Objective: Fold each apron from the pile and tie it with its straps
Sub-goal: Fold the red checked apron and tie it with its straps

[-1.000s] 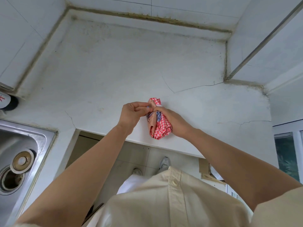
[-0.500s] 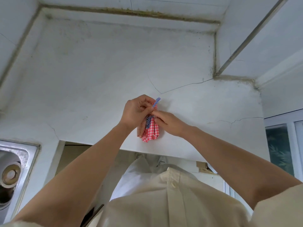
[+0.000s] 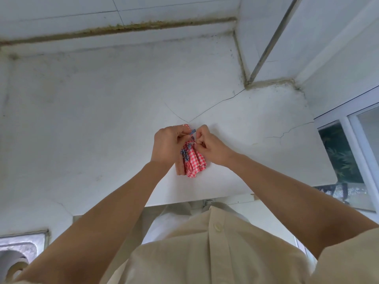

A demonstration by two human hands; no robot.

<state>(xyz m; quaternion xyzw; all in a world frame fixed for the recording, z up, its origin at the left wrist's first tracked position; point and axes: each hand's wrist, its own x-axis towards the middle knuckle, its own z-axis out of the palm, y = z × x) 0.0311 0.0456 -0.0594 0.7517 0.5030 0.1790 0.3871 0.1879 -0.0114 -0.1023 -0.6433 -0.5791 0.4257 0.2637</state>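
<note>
Left hand, right hand pinching strap, folded apron lengthwise toward wall

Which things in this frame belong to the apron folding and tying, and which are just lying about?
In the job: red checked apron, its striped strap, left hand gripping the bundle, right hand pinching the strap.
Not part of it: sink, window, cracked countertop.
</note>
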